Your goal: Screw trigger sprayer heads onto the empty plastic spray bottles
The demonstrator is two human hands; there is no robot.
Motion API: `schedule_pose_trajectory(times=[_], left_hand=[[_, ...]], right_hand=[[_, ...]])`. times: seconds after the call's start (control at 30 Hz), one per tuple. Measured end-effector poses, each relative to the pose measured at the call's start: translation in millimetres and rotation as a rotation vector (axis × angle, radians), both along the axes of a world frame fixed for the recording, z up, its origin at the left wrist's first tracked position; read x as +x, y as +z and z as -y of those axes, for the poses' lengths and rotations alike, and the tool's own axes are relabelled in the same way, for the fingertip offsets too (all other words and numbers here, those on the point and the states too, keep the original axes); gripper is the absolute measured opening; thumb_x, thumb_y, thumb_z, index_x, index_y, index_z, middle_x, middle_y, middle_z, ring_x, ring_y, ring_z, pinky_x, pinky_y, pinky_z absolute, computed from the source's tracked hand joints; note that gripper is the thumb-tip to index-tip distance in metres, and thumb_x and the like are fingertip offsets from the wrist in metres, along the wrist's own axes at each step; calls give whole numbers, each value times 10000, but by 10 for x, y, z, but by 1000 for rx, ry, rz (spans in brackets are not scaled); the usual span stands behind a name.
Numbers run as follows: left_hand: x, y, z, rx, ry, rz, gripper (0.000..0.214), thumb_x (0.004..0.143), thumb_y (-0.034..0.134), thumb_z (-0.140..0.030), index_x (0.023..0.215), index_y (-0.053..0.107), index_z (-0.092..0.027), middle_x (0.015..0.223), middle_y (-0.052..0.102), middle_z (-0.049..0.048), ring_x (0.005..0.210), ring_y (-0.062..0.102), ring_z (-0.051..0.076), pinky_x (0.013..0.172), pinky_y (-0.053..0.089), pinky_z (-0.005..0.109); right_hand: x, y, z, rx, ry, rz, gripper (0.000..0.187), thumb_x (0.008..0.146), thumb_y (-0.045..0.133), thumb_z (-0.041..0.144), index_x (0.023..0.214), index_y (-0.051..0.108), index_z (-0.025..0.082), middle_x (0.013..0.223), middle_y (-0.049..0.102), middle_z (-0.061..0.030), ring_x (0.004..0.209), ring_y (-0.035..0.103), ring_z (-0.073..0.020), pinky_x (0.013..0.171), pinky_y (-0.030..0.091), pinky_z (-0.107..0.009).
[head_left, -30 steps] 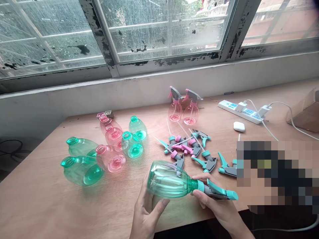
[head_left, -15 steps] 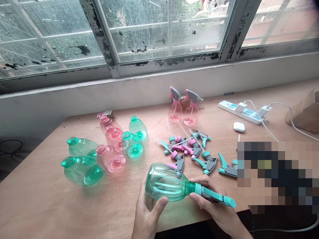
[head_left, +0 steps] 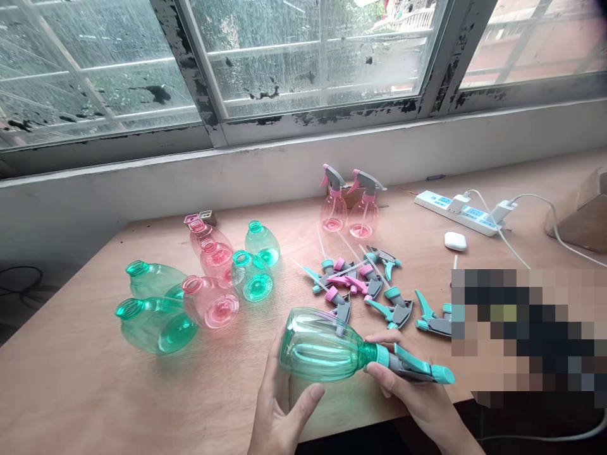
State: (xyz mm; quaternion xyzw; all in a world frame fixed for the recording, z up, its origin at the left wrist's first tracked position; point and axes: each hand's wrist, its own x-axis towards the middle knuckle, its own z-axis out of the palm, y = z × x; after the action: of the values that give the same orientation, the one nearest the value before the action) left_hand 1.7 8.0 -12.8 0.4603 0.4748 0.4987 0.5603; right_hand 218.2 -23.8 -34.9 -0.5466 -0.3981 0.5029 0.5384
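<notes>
A green see-through spray bottle lies sideways above the table's front edge, its teal and grey trigger head pointing right. My right hand is closed around the collar at the neck, thumb in front and fingers behind. At the bottle's base, my left hand cups it loosely; its fingers pass behind the bottle while the thumb stands a little off the surface. Just beyond the bottle lies a pile of loose trigger heads with thin tubes, some pink, others teal.
Headless bottles, green and pink, stand to the left. Two pink spray bottles with heads stand near the wall. A power strip, a white earbud case and a cardboard box are at right. Part of the right side is pixelated.
The bottle has shifted slightly right, and its trigger head has turned so the teal lever shows on top. My left thumb has moved away from the bottle.
</notes>
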Motion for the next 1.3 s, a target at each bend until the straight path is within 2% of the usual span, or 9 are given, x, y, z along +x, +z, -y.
schedule_pose_trajectory(times=[0.17, 0.37, 0.57, 0.7, 0.8, 0.9, 1.03, 1.13, 1.3], left_hand=[[6, 40, -30, 1, 38, -31, 838, 763, 897, -554, 1492, 615, -252, 1540, 661, 114, 1475, 543, 377, 1222, 444, 452], [13, 36, -30, -35, 64, -76, 753, 731, 944, -468, 1421, 692, -304, 1523, 681, 62, 1542, 449, 388, 1302, 296, 509], [36, 32, -4, -48, 22, 24, 763, 804, 897, -399, 1508, 610, -331, 1573, 636, 59, 1523, 486, 362, 1270, 372, 461], [14, 37, -6, -19, 5, -10, 811, 811, 882, -466, 1541, 568, -305, 1635, 568, 71, 1559, 427, 369, 1302, 308, 478], [-1, 47, -30, -16, 34, -55, 836, 774, 885, -551, 1501, 613, -241, 1570, 634, 114, 1527, 473, 390, 1269, 376, 475], [6, 54, -57, -18, 63, -82, 793, 769, 890, -553, 1459, 657, -239, 1527, 673, 113, 1518, 485, 398, 1252, 406, 474], [41, 22, -65, 17, 59, -10, 772, 741, 942, -432, 1453, 667, -317, 1585, 624, 64, 1539, 460, 377, 1284, 349, 456], [70, -14, -44, 17, 73, 50, 774, 748, 941, -392, 1465, 652, -342, 1573, 634, 60, 1523, 487, 367, 1265, 381, 451], [56, -12, -3, -9, 88, 17, 742, 758, 928, -387, 1444, 661, -299, 1476, 713, 83, 1465, 562, 359, 1221, 449, 426]], right_hand=[[-37, 71, 5, 44, -27, 69, 256, 818, 890, 440, 1003, 830, 273, 767, 690, 29, 598, 505, -159, 626, 469, -292], [-31, 67, 1, 11, -24, -28, 298, 837, 879, 473, 1025, 802, 254, 585, 522, 77, 563, 494, -150, 558, 465, -262], [-32, 51, -4, 17, -22, -54, 292, 856, 870, 459, 1036, 790, 244, 588, 538, 80, 550, 491, -135, 541, 452, -249], [-38, 63, 0, 24, -18, 15, 272, 840, 879, 447, 1028, 811, 262, 642, 621, 60, 561, 507, -142, 567, 464, -261], [-38, 65, 6, 37, -14, 64, 238, 827, 884, 425, 1013, 827, 288, 792, 734, 32, 584, 523, -142, 596, 467, -269], [-36, 69, 5, 36, -9, 65, 230, 826, 885, 422, 1006, 828, 291, 883, 780, 18, 590, 531, -138, 599, 470, -267], [-26, 68, -7, 20, -11, -16, 267, 843, 879, 440, 1028, 806, 262, 663, 655, 60, 548, 505, -129, 555, 467, -248], [-15, 54, -11, 23, -10, -65, 264, 840, 888, 413, 1022, 800, 244, 573, 520, 94, 536, 484, -124, 538, 458, -236], [-15, 50, -4, 16, -3, -59, 256, 840, 884, 415, 1011, 800, 243, 600, 560, 78, 545, 505, -135, 540, 466, -248]])
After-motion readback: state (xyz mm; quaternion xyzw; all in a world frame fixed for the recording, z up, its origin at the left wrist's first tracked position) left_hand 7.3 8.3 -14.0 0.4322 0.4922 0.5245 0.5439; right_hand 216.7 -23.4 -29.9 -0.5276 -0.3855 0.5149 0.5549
